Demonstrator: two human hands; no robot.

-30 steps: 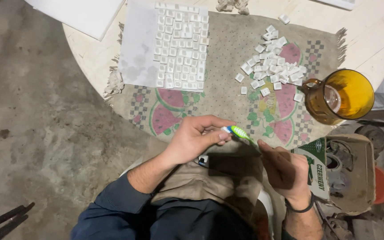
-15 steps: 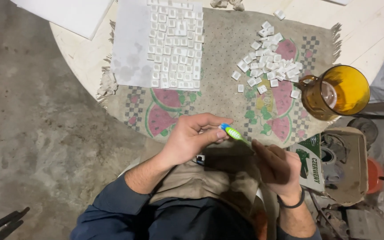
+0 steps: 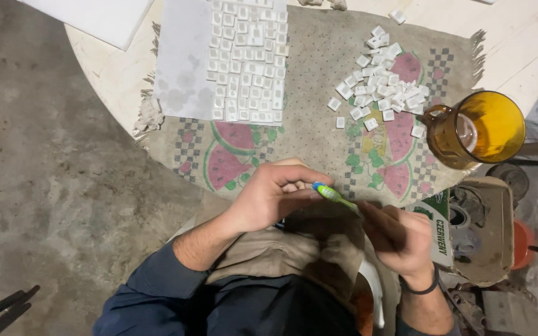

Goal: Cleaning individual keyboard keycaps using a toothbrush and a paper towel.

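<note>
The left hand point(image 3: 273, 198) is curled, with its fingers pressed together around something small; what it holds is hidden, so I cannot tell what it is. The right hand point(image 3: 400, 236) pinches the handle of a green brush point(image 3: 333, 195) that looks like a toothbrush. The brush head, blue at the tip, touches the left fingertips. Both hands are over the person's lap, just in front of the table point(image 3: 530, 37) edge. A cloth point(image 3: 319, 143) with watermelon pictures lies on the round table. On the cloth sits a pale sheet point(image 3: 182, 68) with small white tiles point(image 3: 247, 62) set in neat rows on its right part. To the right is a loose pile point(image 3: 384, 87) of the same white tiles, some spread out around it. An amber glass mug point(image 3: 477, 129) stands on the right side of the cloth, near the pile. It has a handle on its left, and something pale shows inside it, but I cannot tell what. Below the mug, beside the table, is an open cardboard box point(image 3: 490, 230) with round dark things in it. A white board point(image 3: 94, 18) lies at the top left of the table.
</note>
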